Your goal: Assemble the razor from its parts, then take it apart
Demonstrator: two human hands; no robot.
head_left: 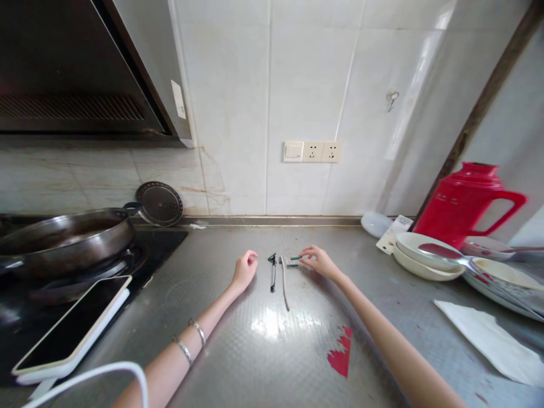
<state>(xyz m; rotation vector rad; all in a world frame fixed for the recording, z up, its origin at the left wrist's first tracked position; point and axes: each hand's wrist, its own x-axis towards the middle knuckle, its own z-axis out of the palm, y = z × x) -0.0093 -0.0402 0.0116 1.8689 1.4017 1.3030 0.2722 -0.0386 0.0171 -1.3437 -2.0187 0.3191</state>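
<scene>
My left hand (245, 270) rests over the steel counter with its fingers curled together. Whatever they may hold is too small to make out. To its right lies a thin black item (273, 275) with a wider, angled top end. Beside that is a slim greyish-brown stick or cord (284, 286), slightly bent at its lower end. My right hand (318, 262) pinches a small dark green rod-like piece (295, 258) between thumb and fingers. Just below that piece, a small pale item (290, 263) with dark green on it lies on the counter; its kind is unclear.
On the left a pan (68, 235) sits on the stove, with a phone (74, 323) and white cable (106, 368) nearer me. At right stand a red thermos jug (463, 198), stacked bowls (425, 266) and a paper napkin (488, 337). A torn red scrap (341, 357) lies in front.
</scene>
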